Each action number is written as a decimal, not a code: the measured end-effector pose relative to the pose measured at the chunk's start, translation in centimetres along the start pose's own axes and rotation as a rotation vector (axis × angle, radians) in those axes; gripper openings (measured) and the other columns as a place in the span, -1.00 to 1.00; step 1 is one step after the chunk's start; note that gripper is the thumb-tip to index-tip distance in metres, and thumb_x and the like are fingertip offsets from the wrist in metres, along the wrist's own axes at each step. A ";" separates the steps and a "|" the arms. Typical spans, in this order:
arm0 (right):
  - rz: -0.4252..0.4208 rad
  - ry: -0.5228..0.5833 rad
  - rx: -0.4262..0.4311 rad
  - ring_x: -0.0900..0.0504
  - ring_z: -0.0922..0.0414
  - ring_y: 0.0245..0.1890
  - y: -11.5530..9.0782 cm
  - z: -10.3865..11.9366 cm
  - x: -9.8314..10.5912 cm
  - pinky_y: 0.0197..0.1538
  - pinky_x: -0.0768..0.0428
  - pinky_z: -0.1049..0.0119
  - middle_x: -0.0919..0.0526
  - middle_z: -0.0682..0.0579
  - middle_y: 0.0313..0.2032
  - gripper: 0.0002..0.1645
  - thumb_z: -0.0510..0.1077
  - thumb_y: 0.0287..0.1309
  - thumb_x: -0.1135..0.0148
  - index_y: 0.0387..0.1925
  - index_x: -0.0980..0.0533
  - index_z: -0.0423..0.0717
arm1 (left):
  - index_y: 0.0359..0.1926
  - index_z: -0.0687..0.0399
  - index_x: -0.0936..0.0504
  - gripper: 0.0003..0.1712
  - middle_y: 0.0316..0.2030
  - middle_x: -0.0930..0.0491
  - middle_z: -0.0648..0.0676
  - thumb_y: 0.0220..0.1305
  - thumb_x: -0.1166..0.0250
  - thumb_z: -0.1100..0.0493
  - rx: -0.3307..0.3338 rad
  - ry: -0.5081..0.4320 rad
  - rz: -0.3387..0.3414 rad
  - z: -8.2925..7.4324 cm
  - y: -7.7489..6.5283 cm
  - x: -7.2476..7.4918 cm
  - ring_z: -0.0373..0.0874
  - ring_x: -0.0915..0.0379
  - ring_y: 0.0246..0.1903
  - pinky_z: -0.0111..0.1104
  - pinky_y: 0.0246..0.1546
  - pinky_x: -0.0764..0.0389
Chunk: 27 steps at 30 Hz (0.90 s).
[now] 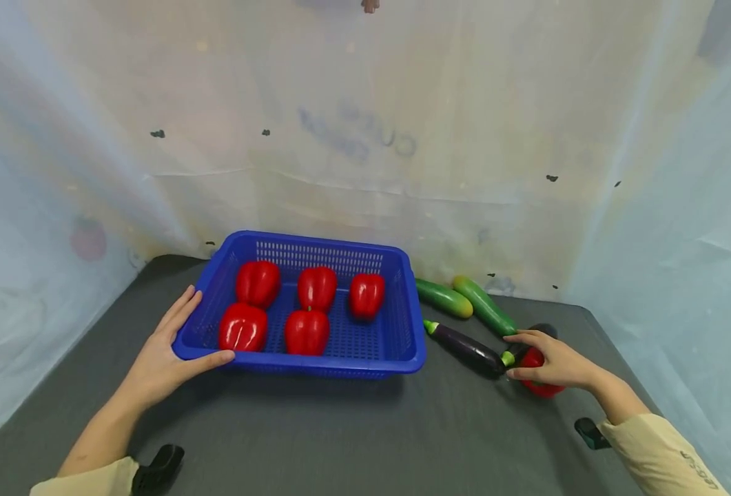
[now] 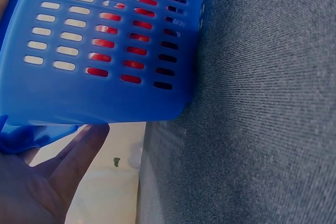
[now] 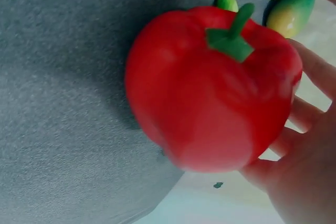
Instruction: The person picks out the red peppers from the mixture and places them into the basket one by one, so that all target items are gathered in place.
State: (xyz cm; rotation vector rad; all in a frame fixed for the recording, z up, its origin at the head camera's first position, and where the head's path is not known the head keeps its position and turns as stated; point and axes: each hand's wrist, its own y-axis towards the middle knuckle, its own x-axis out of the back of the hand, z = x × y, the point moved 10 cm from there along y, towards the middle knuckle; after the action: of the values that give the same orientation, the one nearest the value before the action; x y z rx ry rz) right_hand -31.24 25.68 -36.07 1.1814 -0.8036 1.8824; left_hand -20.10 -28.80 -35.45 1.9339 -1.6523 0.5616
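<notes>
A blue slotted basket (image 1: pixel 408 317) stands left of centre in the head view with several red bell peppers (image 1: pixel 306 332) inside. My left hand (image 1: pixel 157 362) spans its front left corner, fairly straight fingers along the left side and thumb over the front rim. On the right, another red bell pepper (image 3: pixel 215 93) lies under my right hand (image 1: pixel 551 362). Fingers pass behind that pepper in the right wrist view, while the thumb shows apart from it. Nearest to this hand lie a dark eggplant (image 1: pixel 467 348) and a second eggplant (image 1: pixel 545 330), partly covered.
Two cucumbers, a shorter one (image 1: pixel 442 298) and a longer one (image 1: pixel 484 306), lie right of the basket on the dark grey table (image 1: pixel 340 441). Pale curtain sheeting (image 1: pixel 353 158) encloses the back and sides. A black strap (image 1: pixel 163 465) is at the left wrist.
</notes>
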 end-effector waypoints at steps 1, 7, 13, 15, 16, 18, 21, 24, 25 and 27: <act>0.002 0.002 -0.003 -0.32 -0.42 0.19 -0.1 -0.1 -0.1 0.01 -0.42 -0.37 -0.29 -0.44 0.25 -0.22 0.12 0.05 -0.36 0.22 -0.42 -0.21 | 0.53 -0.19 0.19 0.21 0.53 0.35 0.01 0.04 -0.43 -0.12 0.001 -0.003 0.001 0.1 0.0 -0.1 0.34 0.32 0.44 0.50 0.05 -0.08; -0.003 0.009 -0.014 -0.33 -0.40 0.18 -0.4 -0.9 -0.4 0.01 -0.42 -0.37 -0.29 -0.44 0.24 -0.16 0.14 0.03 -0.38 0.25 -0.38 -0.22 | 0.52 -0.19 0.18 0.21 0.53 0.35 0.01 0.04 -0.43 -0.10 -0.002 -0.001 -0.003 0.3 -0.2 -0.1 0.34 0.32 0.45 0.50 0.06 -0.06; 0.013 0.033 -0.034 -0.36 -0.38 0.16 -1.0 -1.8 -0.2 -0.04 -0.49 -0.29 -0.29 -0.44 0.24 -0.10 0.12 -0.01 -0.40 0.28 -0.33 -0.26 | 0.53 -0.18 0.19 0.21 0.53 0.36 0.03 0.05 -0.42 -0.12 0.004 0.013 0.002 0.4 -0.2 -0.2 0.36 0.33 0.44 0.51 0.04 -0.06; 0.023 0.051 -0.047 -0.41 -0.32 0.10 -1.3 -2.3 -0.1 -0.10 -0.57 -0.15 -0.30 -0.43 0.22 -0.07 0.10 -0.03 -0.42 0.29 -0.30 -0.27 | 0.53 -0.18 0.19 0.20 0.53 0.36 0.02 0.05 -0.42 -0.12 0.004 0.012 0.002 0.4 -0.2 -0.3 0.35 0.33 0.44 0.51 0.04 -0.06; 0.026 0.062 -0.053 -0.44 -0.28 0.07 -1.5 -2.5 0.0 -0.14 -0.60 -0.07 -0.32 -0.42 0.20 -0.06 0.09 -0.03 -0.42 0.29 -0.29 -0.28 | 0.53 -0.18 0.19 0.20 0.53 0.36 0.02 0.05 -0.42 -0.11 0.002 0.012 0.001 0.4 -0.2 -0.2 0.36 0.33 0.44 0.51 0.04 -0.05; 0.030 0.094 -0.066 -0.46 -0.22 0.03 -1.8 -2.9 0.1 -0.21 -0.61 0.09 -0.33 -0.41 0.18 -0.05 0.05 -0.04 -0.43 0.30 -0.27 -0.28 | 0.53 -0.18 0.19 0.21 0.53 0.36 0.02 0.05 -0.42 -0.11 0.000 0.010 -0.003 0.3 -0.2 -0.2 0.36 0.34 0.44 0.52 0.05 -0.04; 0.027 0.133 -0.078 -0.45 -0.19 0.00 -2.3 -3.3 0.2 -0.26 -0.60 0.19 -0.34 -0.40 0.16 -0.05 0.02 -0.04 -0.42 0.31 -0.24 -0.29 | 0.53 -0.19 0.19 0.21 0.53 0.37 0.01 0.05 -0.43 -0.10 -0.005 0.004 -0.009 0.2 -0.2 -0.1 0.35 0.36 0.45 0.52 0.07 0.00; 0.012 0.133 -0.074 -0.45 -0.20 0.02 -2.7 -3.6 0.4 -0.23 -0.60 0.17 -0.35 -0.39 0.15 -0.07 0.02 -0.01 -0.39 0.31 -0.23 -0.30 | 0.52 -0.20 0.20 0.22 0.53 0.37 0.01 0.04 -0.44 -0.08 -0.011 -0.001 -0.015 0.1 -0.1 0.0 0.35 0.37 0.45 0.52 0.08 0.04; 0.005 0.124 -0.073 -0.46 -0.19 0.01 -2.8 -3.6 0.4 -0.23 -0.60 0.16 -0.37 -0.38 0.15 -0.07 0.03 0.01 -0.38 0.31 -0.23 -0.31 | 0.52 -0.20 0.19 0.21 0.53 0.36 0.01 0.04 -0.44 -0.08 -0.013 -0.002 -0.017 0.1 0.0 0.0 0.35 0.37 0.45 0.52 0.08 0.04; -0.012 0.103 -0.079 -0.48 -0.14 -0.01 -3.1 -3.8 0.4 -0.22 -0.59 0.16 -0.39 -0.35 0.13 -0.09 0.05 0.05 -0.36 0.32 -0.23 -0.31 | 0.52 -0.21 0.19 0.21 0.53 0.36 0.01 0.04 -0.44 -0.08 -0.013 0.000 -0.016 0.1 0.1 0.0 0.35 0.36 0.45 0.52 0.08 0.03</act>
State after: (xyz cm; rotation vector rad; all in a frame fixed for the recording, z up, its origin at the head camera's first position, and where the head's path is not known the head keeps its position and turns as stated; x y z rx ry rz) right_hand -30.44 30.47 -36.74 1.0303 -0.8046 1.8689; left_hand -20.17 -28.90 -35.55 1.9368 -1.6349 0.5436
